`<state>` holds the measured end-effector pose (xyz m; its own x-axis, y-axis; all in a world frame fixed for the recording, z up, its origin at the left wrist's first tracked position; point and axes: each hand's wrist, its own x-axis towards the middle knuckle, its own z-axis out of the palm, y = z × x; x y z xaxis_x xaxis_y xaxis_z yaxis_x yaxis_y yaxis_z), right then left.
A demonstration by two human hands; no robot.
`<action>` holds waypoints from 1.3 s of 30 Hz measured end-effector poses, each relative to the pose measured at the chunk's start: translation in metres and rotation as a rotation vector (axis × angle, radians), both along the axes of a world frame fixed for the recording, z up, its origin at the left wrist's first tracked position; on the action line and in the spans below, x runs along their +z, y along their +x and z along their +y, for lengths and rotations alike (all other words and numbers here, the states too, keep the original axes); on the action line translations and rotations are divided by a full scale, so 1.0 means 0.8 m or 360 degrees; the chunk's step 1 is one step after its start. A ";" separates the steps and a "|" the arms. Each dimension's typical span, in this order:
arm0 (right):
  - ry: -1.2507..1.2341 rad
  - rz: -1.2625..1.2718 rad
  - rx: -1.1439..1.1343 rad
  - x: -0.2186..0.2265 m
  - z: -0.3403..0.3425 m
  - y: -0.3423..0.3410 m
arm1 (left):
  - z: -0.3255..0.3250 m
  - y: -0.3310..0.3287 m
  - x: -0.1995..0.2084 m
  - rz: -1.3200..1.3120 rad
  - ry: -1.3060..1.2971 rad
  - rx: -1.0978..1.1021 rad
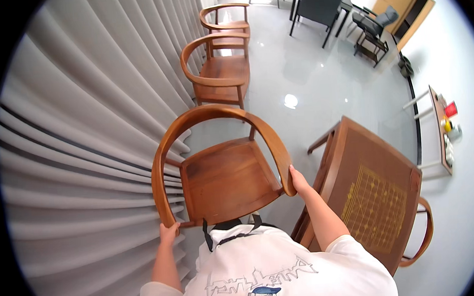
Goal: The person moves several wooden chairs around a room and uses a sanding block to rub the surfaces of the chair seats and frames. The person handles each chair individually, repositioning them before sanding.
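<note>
Head view: the hands are set well apart, each clasping one end of the same curved rail — the left hand [169, 232] on the left tip of the wooden armchair [227, 173], the right hand [299, 181] at the outer side of the right tip. How far the fingers curl underneath is hidden. The chair stands upright in front of the person, between the grey curtain [100, 129] and the tabletop [356, 149]; its feet are out of sight, so whether it is off the floor [289, 69] cannot be told.

To handle it well, I would keep both grips equally firm so the seat stays level, mind the left rail beside the loose folds, and guard the right knuckles against the table's edge. Short, slow steps would suit the glossy floor.

The rail is one smooth, rounded horseshoe of reddish-brown wood; the seat is a broad, flat panel with visible grain and a soft sheen. A matching chair [224, 75] stands just beyond. The curtain hangs in deep vertical pleats — matt cloth against polished wood — and the brown tabletop bears a yellow grid [375, 207].
</note>
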<state>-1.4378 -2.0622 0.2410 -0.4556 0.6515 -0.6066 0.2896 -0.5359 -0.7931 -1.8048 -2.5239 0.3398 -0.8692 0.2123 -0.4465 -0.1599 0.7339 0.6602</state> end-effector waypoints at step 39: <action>-0.0613 -0.0497 0.0979 -0.091 0.371 -0.553 | 0.247 0.073 -0.183 -0.1042 -0.0252 0.1670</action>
